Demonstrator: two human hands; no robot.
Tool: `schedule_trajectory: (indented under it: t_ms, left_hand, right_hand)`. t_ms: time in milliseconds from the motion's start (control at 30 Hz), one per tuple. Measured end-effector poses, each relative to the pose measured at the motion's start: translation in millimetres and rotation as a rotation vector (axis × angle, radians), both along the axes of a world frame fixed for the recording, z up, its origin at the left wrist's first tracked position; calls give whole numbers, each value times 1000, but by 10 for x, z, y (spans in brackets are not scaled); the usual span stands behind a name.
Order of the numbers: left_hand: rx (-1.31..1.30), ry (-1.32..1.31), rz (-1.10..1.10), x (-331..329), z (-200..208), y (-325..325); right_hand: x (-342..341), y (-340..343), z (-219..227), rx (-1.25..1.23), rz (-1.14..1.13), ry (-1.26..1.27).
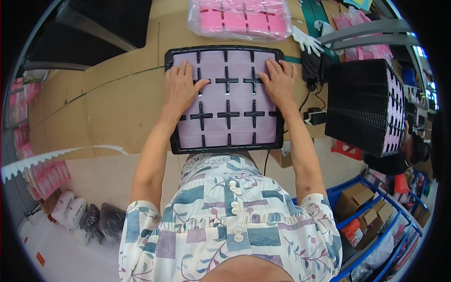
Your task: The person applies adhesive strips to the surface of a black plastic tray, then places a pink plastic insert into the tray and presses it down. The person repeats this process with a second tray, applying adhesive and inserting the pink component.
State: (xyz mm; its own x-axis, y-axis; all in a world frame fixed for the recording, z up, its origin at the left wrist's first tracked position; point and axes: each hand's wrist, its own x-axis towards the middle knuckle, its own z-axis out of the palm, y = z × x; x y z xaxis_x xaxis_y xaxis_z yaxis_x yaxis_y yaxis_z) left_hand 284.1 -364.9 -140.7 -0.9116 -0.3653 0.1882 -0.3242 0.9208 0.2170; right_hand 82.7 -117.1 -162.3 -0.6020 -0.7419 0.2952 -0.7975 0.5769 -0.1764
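Observation:
A black plastic tray [228, 114] lies in front of me at the near edge of the work table. Lilac foam-like sheet [239, 96] fills it, and black cross-shaped dividers show through its slots. My left hand [181, 87] rests on the tray's left side, fingers stretched over the lilac surface, thumb pointing inward. On the opposite side my right hand [280, 83] lies with fingers apart near the upper right edge. Both palms press at the sides; neither hand is wrapped round anything I can see.
Brown cardboard [117, 101] covers the table. Beyond the tray sits a plastic-wrapped pink stack [242, 19], with a white glove [307, 41] beside it. A tall stack of black trays [359, 105] stands at the right, above a blue rack [397, 225] holding boxes.

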Motion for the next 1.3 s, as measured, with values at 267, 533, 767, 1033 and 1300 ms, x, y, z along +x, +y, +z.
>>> schedule_trajectory:
  t_ms: [267, 533, 767, 1033, 1300]
  left_hand:
    - [719, 143, 521, 1070, -226, 139]
    - [1125, 276, 486, 1196, -123, 253]
    - [1161, 501, -2, 607, 716, 705]
    - [1259, 137, -590, -1601, 909, 1830]
    - [953, 325, -479, -2336, 828, 2530]
  right_hand:
    - [592, 722, 168, 15, -366, -493]
    - [919, 608, 99, -421, -445, -509]
    - [615, 1248, 1544, -477, -510, -118]
    - [-882, 3103, 2230, -25, -1064, -29]
    - [-1985, 3725, 1848, 4, -1070, -140]
